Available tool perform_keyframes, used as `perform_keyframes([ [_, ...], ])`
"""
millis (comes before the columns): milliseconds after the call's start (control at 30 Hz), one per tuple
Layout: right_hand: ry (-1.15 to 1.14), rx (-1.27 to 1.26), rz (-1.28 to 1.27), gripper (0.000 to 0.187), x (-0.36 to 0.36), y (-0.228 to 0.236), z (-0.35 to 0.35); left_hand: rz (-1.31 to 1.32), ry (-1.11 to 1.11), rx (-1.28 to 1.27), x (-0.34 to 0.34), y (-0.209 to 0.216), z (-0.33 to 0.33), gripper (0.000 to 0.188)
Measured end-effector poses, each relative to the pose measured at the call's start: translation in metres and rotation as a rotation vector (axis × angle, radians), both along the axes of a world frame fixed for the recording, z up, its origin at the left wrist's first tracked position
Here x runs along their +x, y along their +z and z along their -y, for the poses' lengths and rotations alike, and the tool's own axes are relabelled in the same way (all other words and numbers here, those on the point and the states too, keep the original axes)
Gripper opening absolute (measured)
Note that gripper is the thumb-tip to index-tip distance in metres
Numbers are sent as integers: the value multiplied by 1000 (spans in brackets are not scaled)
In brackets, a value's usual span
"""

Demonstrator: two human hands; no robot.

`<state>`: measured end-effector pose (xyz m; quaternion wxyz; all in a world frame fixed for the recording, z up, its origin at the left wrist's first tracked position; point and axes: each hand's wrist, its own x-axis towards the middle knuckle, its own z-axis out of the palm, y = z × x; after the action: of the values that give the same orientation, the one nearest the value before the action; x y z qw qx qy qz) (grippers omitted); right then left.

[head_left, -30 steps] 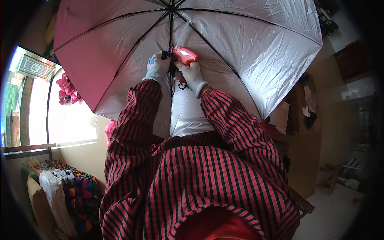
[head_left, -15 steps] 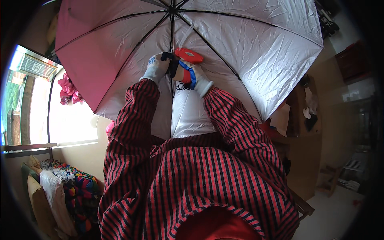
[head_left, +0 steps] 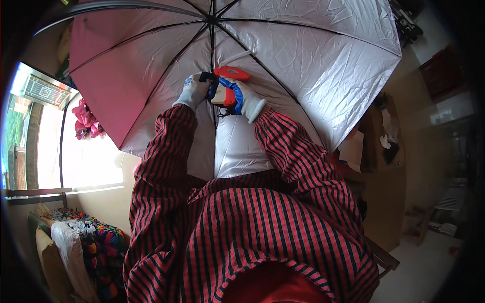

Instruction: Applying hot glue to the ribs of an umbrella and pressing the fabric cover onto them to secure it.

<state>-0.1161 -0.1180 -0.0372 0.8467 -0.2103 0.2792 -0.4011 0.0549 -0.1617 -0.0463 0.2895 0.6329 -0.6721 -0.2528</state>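
Observation:
An open umbrella fills the view ahead of me, its silvery inside and black ribs facing me. The ribs meet at a dark hub near the top. My left hand, in a white glove, is closed around a short black part that looks like the umbrella's handle. Close beside it, my right hand, in a white and blue glove, grips a red and cream hand-held tool whose exact kind I cannot make out. A thin black cord hangs below it. Fingertips are partly hidden.
A bright window is at the left, with pink fabric hanging by it. Below stand wrapped bundles and a multicoloured pile. On the right is a brown wooden table with papers and small items.
Both hands and the umbrella have shifted slightly left, the hands a little nearer me. The tool has turned, showing more of its cream side. A grey curved edge has appeared at upper left.

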Motion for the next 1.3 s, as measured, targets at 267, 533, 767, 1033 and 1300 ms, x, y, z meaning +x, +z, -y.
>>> perform_keyframes([
  [267,-62,-700,-383,48,-1,-50,11,-63,30,53,2,-3,1,23],
  [533,-201,-644,-366,33,1,-63,10,-20,8,-3,4,-6,2,23],
  [767,70,-340,-176,38,-3,-81,51,-5,29,67,2,4,-5,24],
  [1033,86,-511,-482,34,2,-74,53,173,-52,-124,1,-6,2,22],
  [1300,225,79,283,15,-6,-71,61,25,41,54,-5,5,-3,23],
])
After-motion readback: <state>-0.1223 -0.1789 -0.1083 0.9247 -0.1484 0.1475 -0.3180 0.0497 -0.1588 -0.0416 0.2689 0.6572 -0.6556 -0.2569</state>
